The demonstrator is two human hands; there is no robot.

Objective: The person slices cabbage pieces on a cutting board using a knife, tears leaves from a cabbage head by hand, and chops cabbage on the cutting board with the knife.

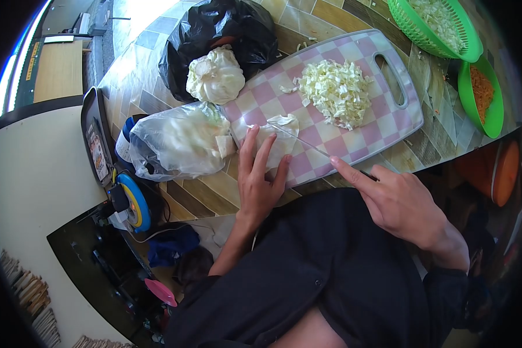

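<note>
On the pink-and-white checkered cutting board [325, 153], my left hand [260, 182] pins down a pale cabbage leaf [285, 122], its fingertips pressing at the board's left part. My right hand [400, 203] is closed around the handle of a knife [301, 140], index finger stretched along the top of it. The thin blade points left and its tip reaches the leaf. Further up the board lies a heap of chopped cabbage [336, 93]. Left of the board sits a cut cabbage head [216, 75], against a black plastic bag [238, 23].
A clear plastic bag [177, 142] with pale contents lies by the board's left end. At the upper right are a green colander [470, 46] of chopped cabbage and a green bowl [494, 119] holding orange shreds. The table's near edge runs by my body.
</note>
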